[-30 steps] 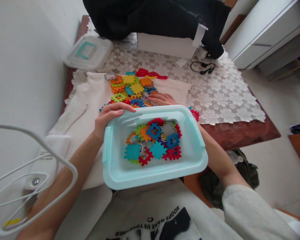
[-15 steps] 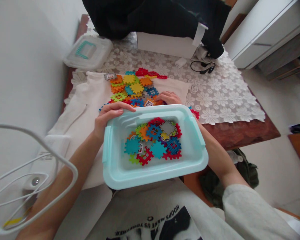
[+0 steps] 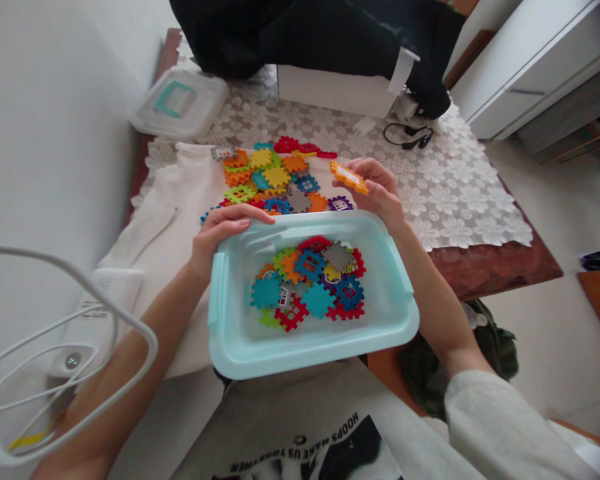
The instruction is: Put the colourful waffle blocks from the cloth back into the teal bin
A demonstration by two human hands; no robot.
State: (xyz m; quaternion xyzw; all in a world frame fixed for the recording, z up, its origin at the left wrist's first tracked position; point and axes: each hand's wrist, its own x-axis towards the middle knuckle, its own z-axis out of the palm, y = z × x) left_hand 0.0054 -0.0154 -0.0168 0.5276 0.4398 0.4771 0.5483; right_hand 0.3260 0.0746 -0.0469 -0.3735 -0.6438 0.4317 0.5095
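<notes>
My left hand (image 3: 226,230) grips the far left rim of a light turquoise plastic tub (image 3: 313,363), which tilts toward me near the table's front edge. Several toothed building tiles (image 3: 317,300) in red, blue, turquoise, orange and grey lie inside it. Beyond the tub's far right corner, my right hand (image 3: 380,190) pinches an orange toothed tile (image 3: 349,177) with a white insert, held above the table. A heap of similar coloured tiles (image 3: 275,177) is spread on a pale cloth behind the tub, its nearest part hidden by the rim.
A clear lid (image 3: 200,100) with a turquoise handle lies at the back left. A white box (image 3: 335,90) under black fabric (image 3: 320,40) stands at the back. Black earphones (image 3: 409,140) rest on the lace tablecloth. A white looped cable (image 3: 150,340) hangs at the near left.
My right hand has lifted the orange tile from the heap and moved up and right with it. A purple tile now shows behind the tub. My left hand keeps holding the tub.
</notes>
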